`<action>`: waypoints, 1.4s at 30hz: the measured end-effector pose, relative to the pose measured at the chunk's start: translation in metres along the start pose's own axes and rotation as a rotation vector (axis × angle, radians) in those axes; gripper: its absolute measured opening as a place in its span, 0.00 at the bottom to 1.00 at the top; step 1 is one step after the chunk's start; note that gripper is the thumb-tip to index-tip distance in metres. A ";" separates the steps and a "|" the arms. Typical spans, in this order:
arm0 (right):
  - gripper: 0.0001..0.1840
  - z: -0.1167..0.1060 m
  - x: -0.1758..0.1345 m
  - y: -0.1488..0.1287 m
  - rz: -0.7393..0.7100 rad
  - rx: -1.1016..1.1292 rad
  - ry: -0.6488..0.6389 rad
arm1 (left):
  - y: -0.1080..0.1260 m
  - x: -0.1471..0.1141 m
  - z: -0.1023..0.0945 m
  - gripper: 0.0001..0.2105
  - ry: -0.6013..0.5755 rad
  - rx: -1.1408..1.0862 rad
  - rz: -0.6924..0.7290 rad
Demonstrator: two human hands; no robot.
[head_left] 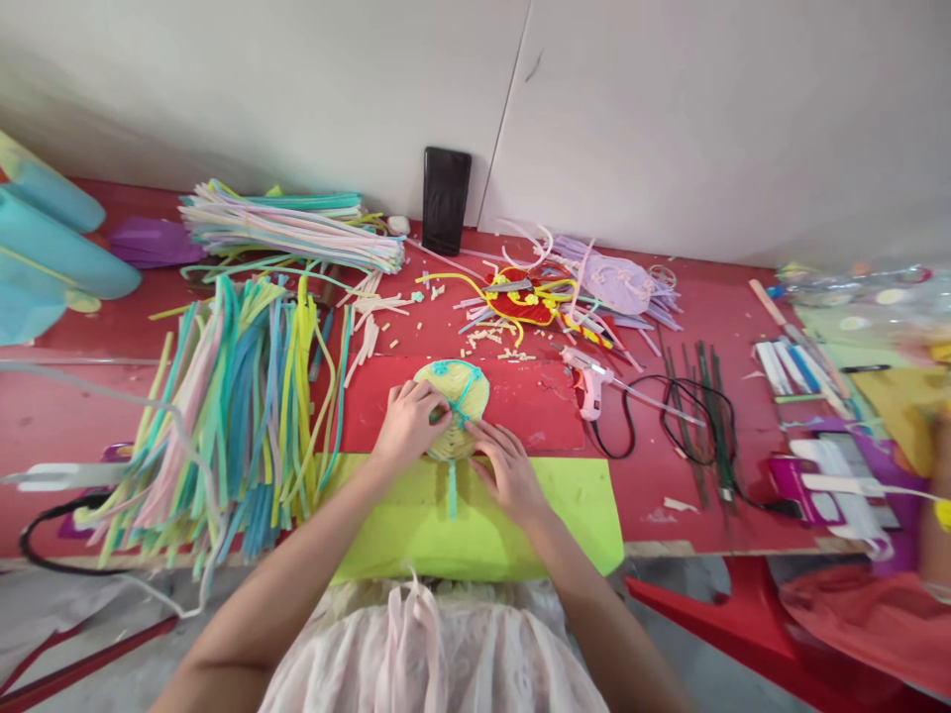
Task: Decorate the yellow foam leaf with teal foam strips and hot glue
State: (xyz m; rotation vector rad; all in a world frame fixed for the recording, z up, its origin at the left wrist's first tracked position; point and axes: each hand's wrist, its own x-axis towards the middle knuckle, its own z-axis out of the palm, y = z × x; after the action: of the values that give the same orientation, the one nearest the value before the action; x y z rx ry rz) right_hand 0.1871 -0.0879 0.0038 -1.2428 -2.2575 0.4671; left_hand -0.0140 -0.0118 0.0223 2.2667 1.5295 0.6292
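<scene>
A round yellow fan-like piece (440, 444) lies in front of me, seemingly built from coiled pipe cleaners. Teal strands cross its face, small teal shapes sit at its top edge, and a short teal stem points towards me. My left hand (407, 424) grips it from the left, fingers bent over its face and thumb near its middle. On the other side, my right hand (511, 467) holds its lower right edge, fingertips beside a teal strand. Under the piece are a red sheet (527, 401) and a lime-green sheet (572, 510).
Bundled pipe cleaners (238, 396) cover the left side, with another bundle (297, 228) behind. A black phone (447, 201) leans against the wall. Scissors (512, 286) rest on a red-and-yellow piece. To the right lie a pink glue gun (589, 381), its black cord and dark stems (717, 426).
</scene>
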 end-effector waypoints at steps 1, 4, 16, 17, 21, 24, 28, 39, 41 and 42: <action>0.12 0.000 0.000 0.000 0.000 0.004 0.002 | 0.000 0.001 -0.001 0.05 -0.011 -0.003 -0.001; 0.13 0.001 0.000 0.000 0.003 0.009 0.004 | -0.001 0.004 -0.004 0.04 -0.053 -0.031 0.004; 0.12 0.001 0.000 0.000 0.000 0.009 0.016 | -0.020 0.019 -0.009 0.15 -0.237 0.020 0.200; 0.12 0.001 0.000 0.000 -0.001 0.009 0.017 | -0.020 0.020 -0.010 0.15 -0.247 0.029 0.203; 0.12 0.002 -0.001 0.001 -0.001 0.003 0.011 | -0.020 0.022 -0.012 0.15 -0.284 0.050 0.230; 0.12 0.002 -0.001 0.001 -0.005 -0.001 0.014 | -0.019 0.021 -0.011 0.15 -0.258 0.082 0.280; 0.13 0.002 0.000 0.001 -0.010 -0.015 0.014 | -0.019 0.019 -0.006 0.15 -0.165 0.137 0.373; 0.12 0.004 -0.001 0.001 -0.011 -0.040 0.017 | -0.034 0.019 0.012 0.20 -0.191 0.097 0.641; 0.11 0.004 -0.001 0.001 -0.011 -0.042 0.020 | -0.035 0.018 0.014 0.20 -0.195 0.073 0.625; 0.11 0.004 -0.001 0.000 -0.010 -0.042 0.020 | -0.035 0.018 0.015 0.20 -0.201 0.059 0.617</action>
State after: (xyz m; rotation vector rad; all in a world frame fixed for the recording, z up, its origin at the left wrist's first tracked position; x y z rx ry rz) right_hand 0.1856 -0.0888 0.0006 -1.2506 -2.2666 0.4032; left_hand -0.0279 0.0177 -0.0051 2.7574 0.7520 0.4836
